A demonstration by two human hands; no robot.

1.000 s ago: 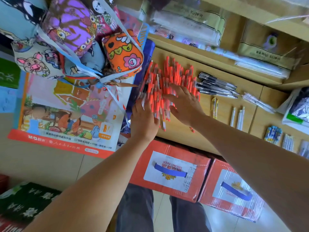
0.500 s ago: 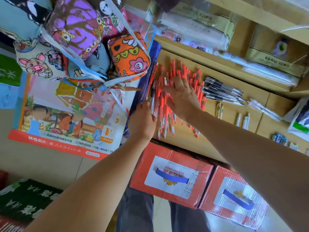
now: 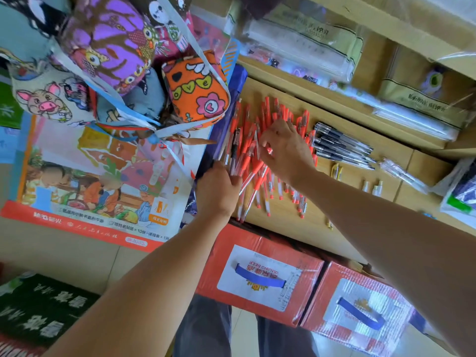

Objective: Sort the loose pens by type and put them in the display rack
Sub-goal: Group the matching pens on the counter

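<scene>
A heap of red pens (image 3: 257, 119) lies in the left compartment of the wooden display rack (image 3: 280, 228). My left hand (image 3: 219, 191) is at the heap's left edge and grips a bundle of several red pens that stick out above and below it. My right hand (image 3: 286, 150) is on top of the heap with curled fingers, thumb and forefinger pinching one red pen. To the right of the heap lies a row of black pens (image 3: 340, 145). Further right lie a yellow pen (image 3: 336, 171) and two white pens (image 3: 372, 188).
Printed cloth pouches (image 3: 195, 88) hang at the upper left over a picture poster (image 3: 98, 181). Two red cartons (image 3: 260, 276) stand below the rack's front edge. Bagged stationery (image 3: 296, 47) fills the shelf behind. A clear pack of pens (image 3: 401, 173) lies at the right.
My right hand has slid toward the heap's upper middle and curled its fingers onto a pen. My left hand has closed round pens at the left edge. The camera has shifted slightly.
</scene>
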